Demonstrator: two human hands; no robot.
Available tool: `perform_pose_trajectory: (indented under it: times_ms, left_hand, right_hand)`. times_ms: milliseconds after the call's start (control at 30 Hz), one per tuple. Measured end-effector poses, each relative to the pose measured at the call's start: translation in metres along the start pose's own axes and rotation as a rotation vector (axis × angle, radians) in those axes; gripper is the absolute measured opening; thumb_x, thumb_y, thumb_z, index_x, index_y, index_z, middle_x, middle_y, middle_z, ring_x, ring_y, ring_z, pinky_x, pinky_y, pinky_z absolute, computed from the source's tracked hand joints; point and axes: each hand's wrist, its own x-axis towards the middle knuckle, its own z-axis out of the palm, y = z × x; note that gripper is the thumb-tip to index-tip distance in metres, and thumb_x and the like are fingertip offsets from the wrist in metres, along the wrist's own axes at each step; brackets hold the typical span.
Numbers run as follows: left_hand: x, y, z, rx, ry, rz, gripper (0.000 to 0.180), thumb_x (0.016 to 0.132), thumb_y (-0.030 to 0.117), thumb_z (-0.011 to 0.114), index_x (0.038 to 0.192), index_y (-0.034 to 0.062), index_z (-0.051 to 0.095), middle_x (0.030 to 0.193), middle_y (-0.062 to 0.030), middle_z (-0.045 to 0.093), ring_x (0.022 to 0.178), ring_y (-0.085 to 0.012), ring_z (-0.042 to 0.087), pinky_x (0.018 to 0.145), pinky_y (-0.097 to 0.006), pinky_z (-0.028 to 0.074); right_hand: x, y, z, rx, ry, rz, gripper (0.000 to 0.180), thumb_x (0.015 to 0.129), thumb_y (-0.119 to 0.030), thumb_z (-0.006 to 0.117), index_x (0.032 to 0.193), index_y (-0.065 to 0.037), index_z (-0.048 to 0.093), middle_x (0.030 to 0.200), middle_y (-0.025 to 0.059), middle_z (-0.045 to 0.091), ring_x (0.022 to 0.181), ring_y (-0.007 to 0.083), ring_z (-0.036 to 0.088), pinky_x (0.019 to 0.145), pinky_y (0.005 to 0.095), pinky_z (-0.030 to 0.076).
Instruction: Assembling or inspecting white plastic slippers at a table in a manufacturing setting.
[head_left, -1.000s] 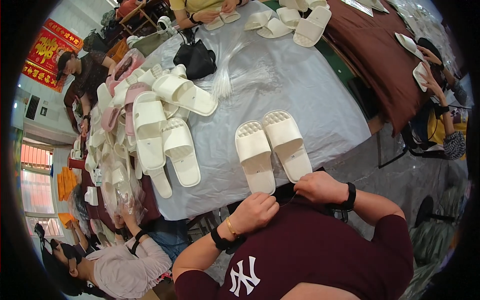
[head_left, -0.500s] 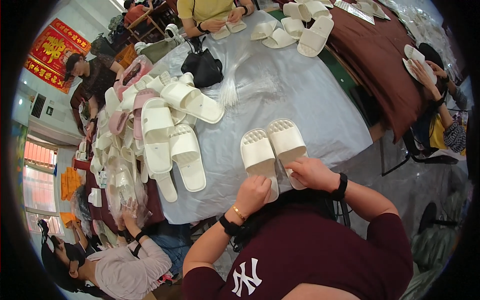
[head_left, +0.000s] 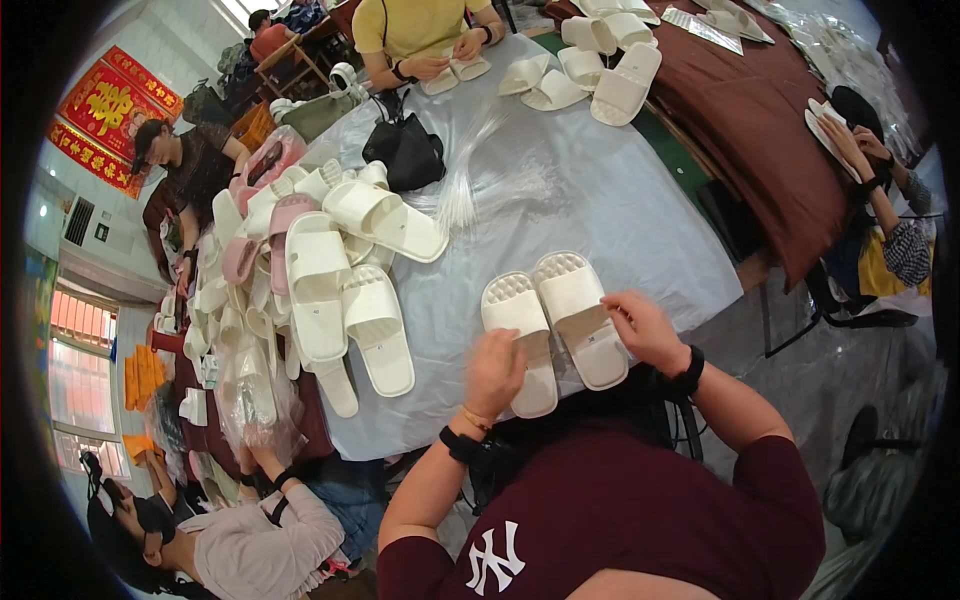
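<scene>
Two white slide slippers lie side by side on the table's near edge, toes pointing away: a left slipper (head_left: pixel 522 345) and a right slipper (head_left: pixel 580 318). My left hand (head_left: pixel 495 372) is over the outer edge of the left slipper, its fingers bent and smeared by motion. At the outer side of the right slipper's strap is my right hand (head_left: pixel 645 330), its thumb and fingers a little apart with nothing seen between them. Left of the pair, a large pile of white slippers (head_left: pixel 318 290) includes a pink slipper (head_left: pixel 290 225).
Thin clear strands (head_left: pixel 458 200) lie on the grey-white table cover (head_left: pixel 640 210) beside a black bag (head_left: pixel 402 152). A person in yellow (head_left: pixel 420 30) handles slippers across the table. Another person (head_left: pixel 265 530) sits at the left with a plastic bag (head_left: pixel 255 400). More white slippers (head_left: pixel 625 85) sit at the far right.
Both my hands have lifted off the slippers' heel ends and moved outward to their sides. The heels now show in full, and the slippers lie flat on the table.
</scene>
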Motion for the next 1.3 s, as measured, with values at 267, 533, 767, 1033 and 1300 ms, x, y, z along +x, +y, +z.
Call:
perform_pose_trajectory:
  times_ms: [267,533,767,1033,1300]
  left_hand:
    - [0.061,-0.076,0.006,-0.087,-0.032,-0.693,0.031,0.086,0.031,0.061,0.091,0.0003,0.067,0.083,-0.0173,0.067,0.076,-0.0336,0.065,0.071,-0.042,0.05]
    - [0.071,-0.101,0.052,0.018,-0.15,-0.701,0.034,0.08,0.034,0.062,0.082,0.0007,0.069,0.08,-0.0189,0.067,0.078,-0.0363,0.064,0.074,-0.043,0.05]
    - [0.074,-0.088,0.051,-0.079,-0.04,-0.749,0.025,0.08,0.026,0.062,0.085,0.0026,0.07,0.081,-0.0172,0.068,0.075,-0.0323,0.065,0.071,-0.039,0.051]
    - [0.082,-0.055,0.052,-0.744,0.099,-0.7,0.018,0.089,0.013,0.06,0.097,-0.0029,0.064,0.081,-0.0063,0.068,0.071,-0.0125,0.063,0.064,-0.025,0.049]
    - [0.069,-0.051,0.062,-0.7,0.08,-0.699,0.016,0.09,0.013,0.061,0.096,-0.0001,0.067,0.081,-0.0013,0.066,0.071,-0.0065,0.056,0.063,-0.022,0.046]
  right_hand:
    - [0.058,0.023,0.006,0.102,0.06,0.267,0.03,0.085,-0.015,0.058,0.111,-0.001,0.061,0.088,0.0171,0.068,0.078,0.0298,0.066,0.071,0.0371,0.051]
    - [0.081,0.044,0.037,-0.02,0.033,0.254,0.031,0.083,-0.02,0.06,0.104,0.002,0.066,0.089,0.0211,0.068,0.081,0.0326,0.066,0.073,0.0387,0.051]
    - [0.087,0.053,0.046,0.119,0.199,0.238,0.027,0.082,-0.015,0.062,0.101,0.003,0.066,0.088,0.0191,0.069,0.08,0.0277,0.067,0.074,0.0353,0.052]
    - [0.113,0.022,0.062,0.656,0.342,0.1,0.02,0.085,-0.007,0.063,0.103,0.002,0.062,0.084,0.0067,0.067,0.077,0.0115,0.062,0.068,0.0252,0.049]
    - [0.097,0.012,0.071,0.574,0.124,0.14,0.019,0.084,-0.004,0.061,0.102,0.001,0.065,0.076,0.0034,0.064,0.071,0.0077,0.058,0.065,0.0239,0.047]
